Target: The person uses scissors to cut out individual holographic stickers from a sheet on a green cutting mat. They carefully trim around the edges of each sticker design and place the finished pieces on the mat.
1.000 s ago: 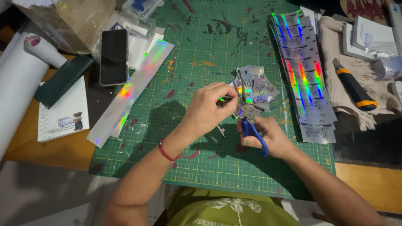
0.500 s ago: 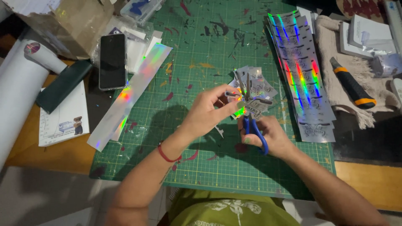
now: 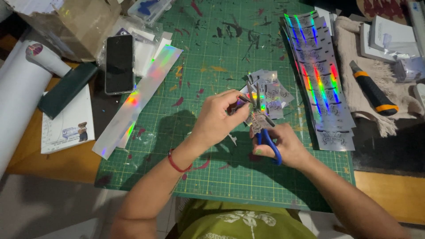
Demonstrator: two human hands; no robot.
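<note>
Left hand (image 3: 217, 117) pinches a sticker (image 3: 256, 118), right hand (image 3: 279, 144) grips scissors (image 3: 265, 135); small pile (image 3: 271, 95) is cut, many strips (image 3: 321, 84) remain.

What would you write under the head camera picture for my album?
Right hand snips with blue-handled scissors at a shiny holographic sticker that the left hand holds above a green cutting mat.

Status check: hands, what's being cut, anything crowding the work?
Right hand grips scissors. Left hand pinches sticker at blades. Cut stickers piled just behind, on mat.
</note>
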